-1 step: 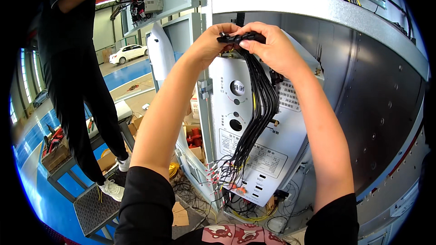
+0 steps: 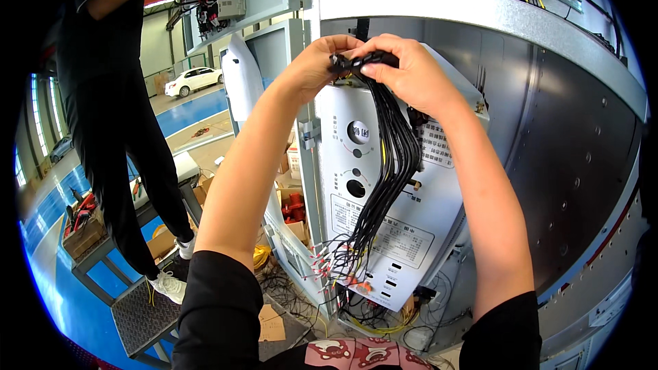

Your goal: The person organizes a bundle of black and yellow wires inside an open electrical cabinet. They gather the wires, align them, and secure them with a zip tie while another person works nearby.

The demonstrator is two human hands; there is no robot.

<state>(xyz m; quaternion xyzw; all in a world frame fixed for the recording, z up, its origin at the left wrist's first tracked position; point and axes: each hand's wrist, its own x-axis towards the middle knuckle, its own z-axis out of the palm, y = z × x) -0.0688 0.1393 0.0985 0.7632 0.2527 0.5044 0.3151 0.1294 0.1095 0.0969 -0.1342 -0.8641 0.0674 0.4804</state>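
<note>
A thick bundle of black wires [image 2: 396, 144] hangs down the front of a light grey panel [image 2: 346, 106] and ends in loose tips with white and red markers [image 2: 336, 257]. At its top, a black wrapped section [image 2: 363, 62] runs sideways between my hands. My left hand [image 2: 323, 65] has its fingers closed on the left end of that section. Thumb and fingers of my right hand [image 2: 404, 68] pinch the bundle just to the right. Some of the left fingertips are hidden behind the wires.
A metal crossbeam [image 2: 439, 10] spans above my hands. At left, another person [image 2: 113, 96] stands on a step platform [image 2: 147, 312], gloved hand raised to wiring. Loose wires [image 2: 288, 294], a box with red parts [image 2: 293, 209] and cardboard lie below. A grey cabinet wall [image 2: 576, 144] rises at right.
Both hands keep their hold on the bundle. The fingers of my left hand have shifted slightly, and the wrapped section's left end has turned a little.
</note>
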